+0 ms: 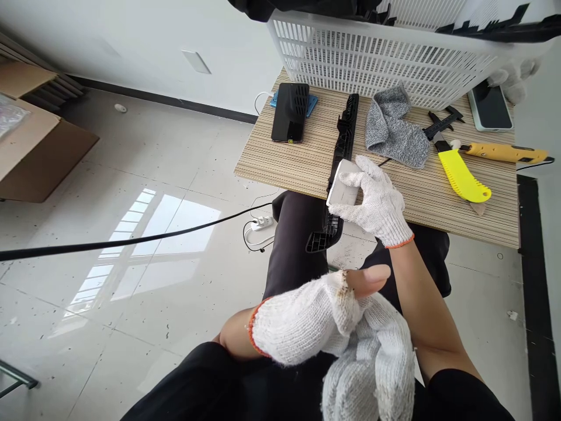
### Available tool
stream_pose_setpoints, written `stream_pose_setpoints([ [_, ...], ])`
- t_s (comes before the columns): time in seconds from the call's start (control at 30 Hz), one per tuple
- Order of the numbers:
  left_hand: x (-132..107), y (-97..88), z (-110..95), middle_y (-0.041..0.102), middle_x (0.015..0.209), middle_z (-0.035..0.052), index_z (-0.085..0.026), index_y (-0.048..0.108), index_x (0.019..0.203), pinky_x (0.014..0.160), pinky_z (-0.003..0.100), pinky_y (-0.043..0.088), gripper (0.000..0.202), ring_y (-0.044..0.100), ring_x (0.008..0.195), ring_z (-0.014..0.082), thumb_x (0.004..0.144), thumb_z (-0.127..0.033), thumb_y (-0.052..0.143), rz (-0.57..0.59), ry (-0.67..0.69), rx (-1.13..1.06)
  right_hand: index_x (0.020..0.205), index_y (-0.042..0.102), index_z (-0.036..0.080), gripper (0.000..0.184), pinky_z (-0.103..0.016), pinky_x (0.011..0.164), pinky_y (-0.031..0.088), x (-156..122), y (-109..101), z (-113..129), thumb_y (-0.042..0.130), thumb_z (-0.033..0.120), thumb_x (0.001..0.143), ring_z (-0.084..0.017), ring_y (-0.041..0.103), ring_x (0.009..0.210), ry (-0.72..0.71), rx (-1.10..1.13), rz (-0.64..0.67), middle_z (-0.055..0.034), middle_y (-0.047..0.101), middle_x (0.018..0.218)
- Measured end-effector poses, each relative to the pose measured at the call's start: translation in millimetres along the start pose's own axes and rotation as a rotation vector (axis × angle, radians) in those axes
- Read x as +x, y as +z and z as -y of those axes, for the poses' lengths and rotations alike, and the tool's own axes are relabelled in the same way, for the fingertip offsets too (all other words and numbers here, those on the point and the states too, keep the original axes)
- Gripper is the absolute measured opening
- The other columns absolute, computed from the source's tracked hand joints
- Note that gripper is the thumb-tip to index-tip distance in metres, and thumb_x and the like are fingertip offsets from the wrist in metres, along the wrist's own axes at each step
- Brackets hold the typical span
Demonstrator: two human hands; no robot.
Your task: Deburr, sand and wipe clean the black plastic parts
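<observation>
Right of center in the head view, the right hand (372,199), in a white knitted glove with an orange cuff edge, grips a white block (340,190) between thumb and fingers, the grasp closed to the block's width. The block lies over a long black plastic part (346,131), which runs from the upper center of the frame, across the front edge of a wood-grained table (280,158), to a ribbed end above the person's legs. At the lower center, the left hand (333,327) is likewise gloved, its bare thumb tip extended and its fingers loosely curled; whether they enclose anything cannot be told.

Upper center: a black phone (290,114) rests over a blue object (312,105), left of the plastic part. To the right of that part lies a gray knitted cloth (397,137), followed by a black caliper (440,124), a bright yellow-handled tool (464,175) and an orange-yellow tool (508,152). A second phone (491,105) lies at the upper right, near the white slatted basket (372,58) standing along the table's far side. Left side: a cardboard box (48,152) appears at the frame's edge; a black cable (175,235) crosses above the glossy floor (144,298) toward the center.
</observation>
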State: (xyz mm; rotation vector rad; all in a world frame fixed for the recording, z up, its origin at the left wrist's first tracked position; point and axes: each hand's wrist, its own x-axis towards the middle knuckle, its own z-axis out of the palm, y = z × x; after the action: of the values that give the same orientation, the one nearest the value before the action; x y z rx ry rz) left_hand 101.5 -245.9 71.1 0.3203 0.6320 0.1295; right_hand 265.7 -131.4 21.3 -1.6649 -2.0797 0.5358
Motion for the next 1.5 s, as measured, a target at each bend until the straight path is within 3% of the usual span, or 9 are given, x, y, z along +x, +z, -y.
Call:
stream_pose_setpoints([
  [0.1,5.8,0.6,-2.0,0.063,0.063,0.011,-0.011,0.068,0.069,0.047,0.025,0.05,0.07,0.058,0.052,0.0164,0.083,-0.078,0.053,-0.009,-0.081,-0.115,0.128,0.068,0.033,0.065,-0.073,0.113,0.039,-0.6,-0.5,0.4,0.087,0.054,0.07,-0.045,0.039,0.148,-0.003,-0.003,0.002,-0.0028,0.038,0.166],
  [0.3,-0.5,2.9,-14.8,0.06,0.055,0.0079,-0.015,0.069,0.065,0.04,0.024,0.042,0.061,0.055,0.049,0.0169,0.09,-0.068,0.051,-0.025,0.051,-0.039,0.127,0.067,0.037,0.063,-0.07,0.116,0.04,-0.8,-1.9,0.9,0.087,0.056,0.07,-0.046,0.038,0.149,0.01,0.01,0.01,0.0003,0.038,0.166],
  [0.43,-17.8,17.2,-22.1,0.053,0.046,0.0072,-0.016,0.06,0.053,0.036,0.025,0.032,0.065,0.044,0.041,0.0142,0.09,-0.068,0.049,-0.059,0.105,-0.003,0.128,0.065,0.038,0.064,-0.072,0.115,0.04,-0.9,-1.3,-0.1,0.087,0.055,0.071,-0.047,0.038,0.148,0.008,0.004,0.014,0.0016,0.037,0.166],
  [0.57,-20.3,21.2,-26.1,0.05,0.044,0.007,-0.016,0.061,0.054,0.036,0.026,0.029,0.065,0.042,0.04,0.0143,0.091,-0.068,0.048,-0.052,0.128,0.004,0.128,0.065,0.038,0.064,-0.071,0.116,0.041,-1.4,-1.3,-0.4,0.088,0.055,0.071,-0.048,0.038,0.148,-0.003,0.001,0.005,0.0015,0.038,0.166],
  [0.8,-9.7,9.7,-27.6,0.059,0.05,0.0082,-0.015,0.068,0.063,0.038,0.026,0.039,0.053,0.054,0.045,0.0178,0.089,-0.059,0.055,0.015,0.064,-0.023,0.127,0.067,0.035,0.065,-0.072,0.114,0.041,-0.9,-0.3,0.0,0.087,0.058,0.07,-0.046,0.039,0.148,0.004,-0.002,0.001,-0.0003,0.038,0.166],
  [1.03,-4.4,-0.1,-8.1,0.076,0.083,0.0057,-0.02,0.078,0.086,0.062,0.02,0.059,0.028,0.072,0.084,0.0211,0.079,-0.044,0.068,-0.218,0.237,0.039,0.126,0.067,0.032,0.066,-0.07,0.116,0.038,-0.3,2.8,-2.5,0.087,0.058,0.068,-0.043,0.039,0.148,-0.009,0.001,-0.016,-0.0016,0.039,0.165],
  [1.17,2.1,-6.4,-3.1,0.078,0.092,0.0064,-0.02,0.078,0.088,0.068,0.02,0.061,0.027,0.073,0.096,0.0223,0.078,-0.044,0.07,-0.25,0.274,0.092,0.127,0.067,0.032,0.067,-0.07,0.114,0.039,-0.3,2.3,-2.6,0.087,0.058,0.069,-0.044,0.038,0.148,-0.007,-0.014,-0.006,-0.0022,0.039,0.166],
  [1.5,-2.7,0.2,-5.0,0.078,0.096,0.0057,-0.022,0.077,0.096,0.07,0.029,0.066,0.039,0.074,0.102,0.0272,0.079,-0.055,0.066,-0.305,0.314,0.288,0.126,0.066,0.03,0.068,-0.071,0.113,0.04,-0.4,6.1,-6.8,0.085,0.064,0.069,-0.045,0.038,0.148,-0.035,0.008,-0.03,-0.0037,0.039,0.165],
])
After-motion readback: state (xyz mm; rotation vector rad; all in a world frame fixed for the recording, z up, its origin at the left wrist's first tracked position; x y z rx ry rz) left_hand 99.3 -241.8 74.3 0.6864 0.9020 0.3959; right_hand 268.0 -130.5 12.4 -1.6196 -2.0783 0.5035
